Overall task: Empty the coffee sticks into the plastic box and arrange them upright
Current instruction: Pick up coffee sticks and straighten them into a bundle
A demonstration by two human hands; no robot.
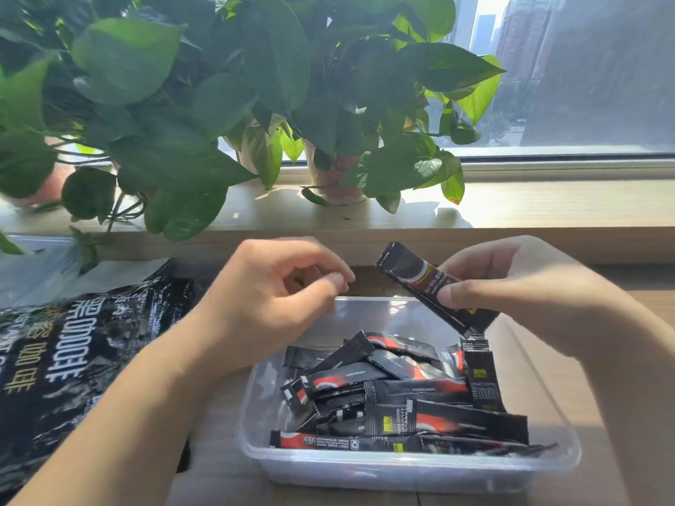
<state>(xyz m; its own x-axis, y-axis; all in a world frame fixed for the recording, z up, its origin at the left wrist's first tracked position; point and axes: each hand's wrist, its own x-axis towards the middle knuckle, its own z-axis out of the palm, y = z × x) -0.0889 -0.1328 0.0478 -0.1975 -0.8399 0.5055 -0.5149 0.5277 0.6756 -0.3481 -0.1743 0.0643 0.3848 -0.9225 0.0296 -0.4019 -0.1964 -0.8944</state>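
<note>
A clear plastic box (394, 469) stands on the wooden table in front of me. Several black-and-red coffee sticks (401, 399) lie jumbled flat inside it, and one stick (482, 378) stands upright against the right wall. My right hand (518, 286) pinches another coffee stick (412, 275) above the box's far right corner, tilted with its upper end pointing left. My left hand (270, 301) hovers over the box's far left corner with fingers loosely curled and nothing in it.
A large black coffee bag (73, 363) lies flat on the table left of the box. Leafy potted plants (219, 104) fill the windowsill (511, 206) behind, their leaves hanging toward the table's left side.
</note>
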